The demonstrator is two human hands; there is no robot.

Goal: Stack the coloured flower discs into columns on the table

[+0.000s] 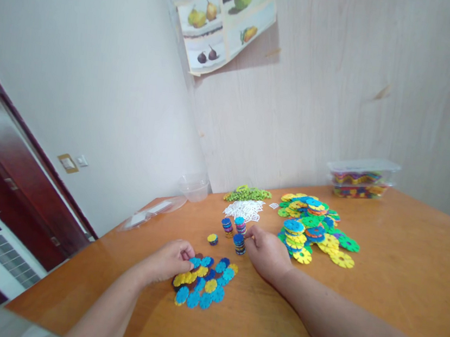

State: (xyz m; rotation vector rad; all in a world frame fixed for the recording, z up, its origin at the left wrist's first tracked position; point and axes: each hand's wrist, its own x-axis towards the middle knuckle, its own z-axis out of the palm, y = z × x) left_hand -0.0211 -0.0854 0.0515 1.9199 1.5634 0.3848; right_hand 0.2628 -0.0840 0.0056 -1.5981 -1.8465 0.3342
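A loose pile of small notched plastic discs (210,286), in light blue, dark blue, yellow and brown, lies on the table. At the pile's far left edge my left hand (170,261) has its thumb and fingers closed on a light blue notched disc (194,262). Beside a dark-topped stack of discs (239,245) is my right hand (267,254). Its fingers are bent together at the stack's upper side, and what they hold, if anything, is hidden. Two more stacks, one blue-topped (240,225) and one darker (227,227), stand just behind. A short yellow-topped stack (212,239) sits to their left.
Larger flower-shaped discs (311,228) are heaped at the right. White flat pieces (244,210) and green pieces (248,194) lie toward the wall. A clear lidded box (361,180), an open clear tub (194,186) and a plastic bag (151,214) are also on the table (411,257).
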